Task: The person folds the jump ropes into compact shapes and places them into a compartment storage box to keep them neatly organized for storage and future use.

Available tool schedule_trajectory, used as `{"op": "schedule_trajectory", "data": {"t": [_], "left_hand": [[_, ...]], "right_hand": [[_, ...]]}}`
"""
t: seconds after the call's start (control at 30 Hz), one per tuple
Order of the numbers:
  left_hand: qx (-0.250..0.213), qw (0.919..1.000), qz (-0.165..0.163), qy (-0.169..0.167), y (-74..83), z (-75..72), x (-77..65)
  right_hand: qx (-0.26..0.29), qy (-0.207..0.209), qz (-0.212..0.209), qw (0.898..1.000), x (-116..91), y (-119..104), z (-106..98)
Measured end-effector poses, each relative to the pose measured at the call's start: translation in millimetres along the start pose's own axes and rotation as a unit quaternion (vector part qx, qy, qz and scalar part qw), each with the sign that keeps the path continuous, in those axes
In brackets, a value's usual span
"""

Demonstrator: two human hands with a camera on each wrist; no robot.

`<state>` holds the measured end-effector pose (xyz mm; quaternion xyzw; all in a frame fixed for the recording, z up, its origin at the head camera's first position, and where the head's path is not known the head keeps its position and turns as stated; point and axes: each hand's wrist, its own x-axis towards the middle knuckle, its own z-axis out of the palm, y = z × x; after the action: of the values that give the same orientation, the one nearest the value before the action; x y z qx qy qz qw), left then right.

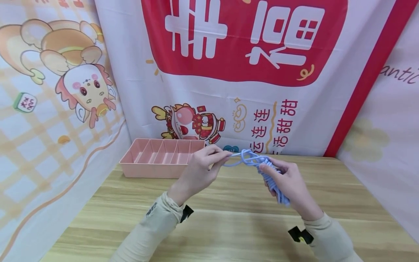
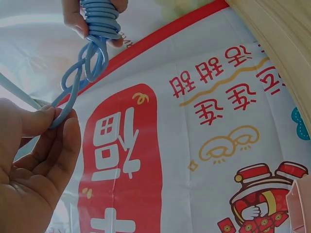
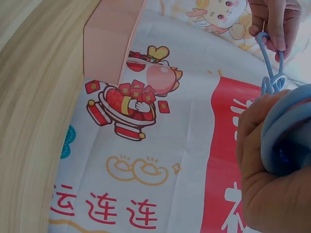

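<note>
A light-blue cord (image 1: 272,182) is wound into a tight bundle, with loose loops (image 2: 92,63) coming out of its left end. My right hand (image 1: 291,182) grips the wound bundle, thumb on top and fingers curled beneath. Between thumb and fingertips my left hand (image 1: 203,169) pinches a loop of the same cord, drawn out to the left of the bundle. In the left wrist view that pinched bend of cord lies between thumb and forefinger of the left hand (image 2: 39,155). Both hands are raised above the table. The right wrist view shows the coil's end (image 3: 286,126) large beside the right hand (image 3: 267,194).
A pink divided box (image 1: 154,171) with several compartments stands at the back left of the wooden table (image 1: 242,233), behind the left hand. A printed cloth (image 1: 131,72) hangs at the back, and more cloth walls the left and right sides.
</note>
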<state>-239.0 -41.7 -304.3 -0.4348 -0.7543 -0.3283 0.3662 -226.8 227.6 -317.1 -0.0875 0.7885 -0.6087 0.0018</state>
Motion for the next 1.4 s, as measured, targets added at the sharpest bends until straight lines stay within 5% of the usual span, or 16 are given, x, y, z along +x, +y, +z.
{"op": "schedule_trajectory", "data": {"t": [0.67, 1.4], "left_hand": [[0.017, 0.9993, 0.032, 0.005, 22.8, -0.3, 0.6], [-0.003, 0.9967, 0.080, 0.011, 49.5, 17.3, -0.6]], "right_hand": [[-0.006, 0.041, -0.003, 0.999, 11.5, 11.9, -0.4], [0.001, 0.043, -0.001, 0.999, 17.8, 19.8, -5.0]]}}
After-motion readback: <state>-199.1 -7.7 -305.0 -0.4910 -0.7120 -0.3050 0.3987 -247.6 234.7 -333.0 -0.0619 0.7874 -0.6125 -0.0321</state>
